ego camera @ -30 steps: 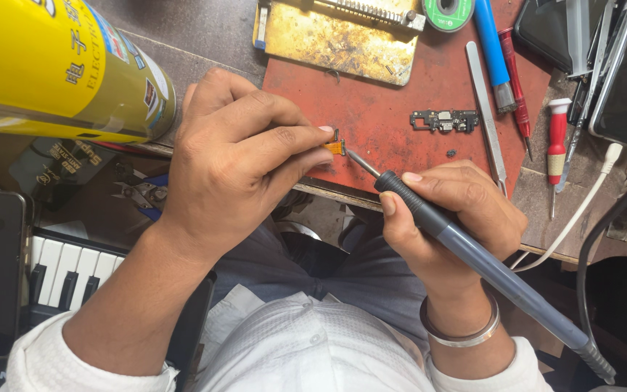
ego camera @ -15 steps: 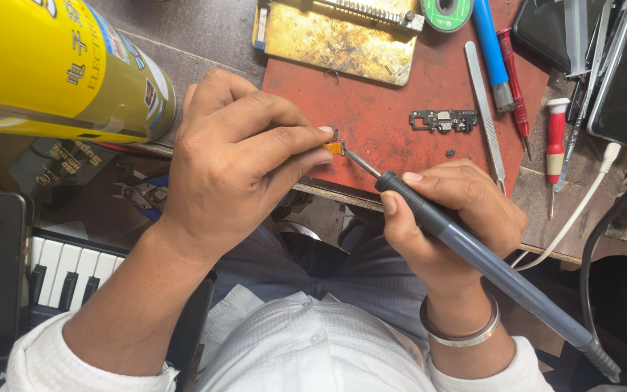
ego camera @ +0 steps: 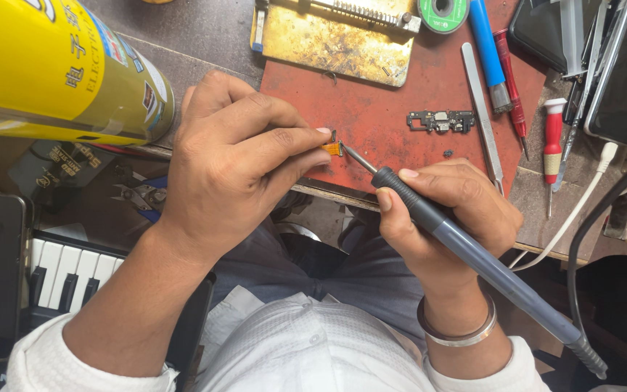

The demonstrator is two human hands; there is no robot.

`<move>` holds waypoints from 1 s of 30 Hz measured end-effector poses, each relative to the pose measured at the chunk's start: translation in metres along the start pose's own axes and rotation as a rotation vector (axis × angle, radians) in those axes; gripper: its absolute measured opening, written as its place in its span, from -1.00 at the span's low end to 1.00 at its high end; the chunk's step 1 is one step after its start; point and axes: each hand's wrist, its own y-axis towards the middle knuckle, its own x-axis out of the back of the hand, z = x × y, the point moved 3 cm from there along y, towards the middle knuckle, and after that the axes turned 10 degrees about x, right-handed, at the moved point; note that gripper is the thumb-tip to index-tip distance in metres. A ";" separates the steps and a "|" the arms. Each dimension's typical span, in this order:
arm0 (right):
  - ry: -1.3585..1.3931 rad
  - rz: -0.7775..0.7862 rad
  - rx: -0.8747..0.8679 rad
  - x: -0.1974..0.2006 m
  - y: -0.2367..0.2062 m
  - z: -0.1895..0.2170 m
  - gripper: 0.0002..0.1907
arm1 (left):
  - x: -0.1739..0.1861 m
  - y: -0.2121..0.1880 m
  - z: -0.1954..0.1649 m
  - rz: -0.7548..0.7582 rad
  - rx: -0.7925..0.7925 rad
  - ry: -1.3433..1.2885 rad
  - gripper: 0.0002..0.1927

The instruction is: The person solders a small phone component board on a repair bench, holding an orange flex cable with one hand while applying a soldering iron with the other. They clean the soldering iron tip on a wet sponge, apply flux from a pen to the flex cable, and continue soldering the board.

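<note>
Two hands meet at the near edge of the red work mat (ego camera: 400, 109) in the head view, the only view I have. My left hand (ego camera: 234, 167) is closed to a tight pinch, forefinger and thumb pressed on a tiny orange flex part (ego camera: 332, 148) that pokes out just past the fingertips. My right hand (ego camera: 444, 218) is wrapped fully round the grey soldering iron (ego camera: 473, 254), thumb laid along the black grip, the handle running back past my wrist and its metal bangle (ego camera: 459, 330). The iron's thin tip (ego camera: 353, 156) comes up from the right hand and touches, or all but touches, the orange part right at the pinch; I cannot tell which.

Beyond the pinch, further onto the mat, lies a small dark circuit board (ego camera: 441, 120), well apart from both hands. Beside it, out past my right knuckles, sit steel tweezers (ego camera: 482, 109), a blue-handled tool (ego camera: 489, 51) and a red screwdriver (ego camera: 553, 141). Straight ahead of the pinch rests a stained brass-coloured plate (ego camera: 335, 40). Left of my left hand lies a big yellow spray can (ego camera: 52, 72) on its side, near the knuckles but not touching.
</note>
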 end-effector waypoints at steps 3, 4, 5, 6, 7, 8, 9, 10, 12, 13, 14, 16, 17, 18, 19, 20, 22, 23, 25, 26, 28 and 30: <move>0.006 -0.001 0.006 0.000 -0.001 -0.001 -0.75 | 0.000 -0.001 0.000 -0.007 -0.007 0.008 -0.79; 0.004 -0.006 0.000 0.000 -0.002 -0.001 -0.75 | 0.000 -0.001 0.000 -0.008 -0.009 0.010 -0.79; 0.002 -0.011 -0.006 0.000 -0.003 -0.002 -0.75 | 0.000 -0.002 0.001 -0.009 -0.011 0.012 -0.80; 0.002 -0.006 -0.011 0.000 -0.003 -0.002 -0.75 | -0.001 -0.002 0.002 -0.008 -0.011 0.010 -0.80; 0.004 -0.001 -0.017 0.000 -0.004 -0.002 -0.75 | -0.001 -0.003 0.002 -0.007 -0.010 0.010 -0.80; 0.006 0.000 -0.016 0.000 -0.005 -0.002 -0.75 | -0.001 -0.003 0.003 -0.007 -0.010 0.010 -0.80; 0.007 0.001 -0.015 0.000 -0.005 -0.003 -0.75 | -0.001 -0.004 0.004 0.001 -0.001 0.007 -0.80; 0.008 -0.001 -0.009 0.001 -0.005 -0.003 -0.75 | -0.002 -0.005 0.004 0.010 0.008 0.003 -0.79; 0.011 -0.005 -0.011 0.001 -0.005 -0.003 -0.75 | -0.003 -0.005 0.005 0.011 0.009 0.000 -0.79; 0.013 -0.008 -0.019 0.000 -0.005 -0.003 -0.74 | -0.003 -0.005 0.006 0.005 0.002 0.001 -0.79; 0.011 -0.008 -0.017 0.000 -0.005 -0.003 -0.74 | -0.003 -0.006 0.006 -0.002 -0.004 0.002 -0.79; 0.002 -0.008 -0.002 0.000 -0.005 -0.003 -0.74 | -0.004 -0.006 0.006 0.007 0.008 0.005 -0.79; 0.000 -0.009 0.001 0.000 -0.004 -0.003 -0.75 | -0.003 -0.006 0.006 0.011 0.015 0.006 -0.78; -0.002 -0.010 0.003 0.000 -0.004 -0.002 -0.75 | -0.003 -0.006 0.006 0.006 0.009 0.004 -0.78; -0.001 -0.012 -0.006 0.000 -0.004 -0.002 -0.76 | -0.003 -0.007 0.006 0.001 0.002 0.000 -0.78; 0.001 -0.015 -0.015 0.000 -0.004 -0.002 -0.76 | -0.003 -0.007 0.006 -0.005 -0.004 -0.005 -0.78; 0.000 -0.009 -0.013 0.000 -0.003 -0.002 -0.76 | -0.004 -0.008 0.007 0.010 0.010 0.000 -0.79; 0.001 -0.008 -0.012 0.000 -0.003 -0.002 -0.76 | -0.005 -0.008 0.008 0.017 0.017 0.003 -0.79; 0.001 -0.005 -0.009 0.000 -0.003 -0.001 -0.76 | -0.005 -0.010 0.009 0.015 0.016 -0.002 -0.79; -0.001 -0.006 -0.009 0.000 -0.002 -0.001 -0.76 | -0.005 -0.010 0.010 0.015 0.016 -0.006 -0.79; -0.005 -0.012 -0.008 0.000 -0.001 -0.001 -0.77 | -0.005 -0.011 0.011 0.015 0.017 -0.003 -0.79; -0.002 -0.014 -0.011 0.000 -0.001 0.000 -0.77 | -0.006 -0.011 0.011 0.015 0.017 -0.001 -0.79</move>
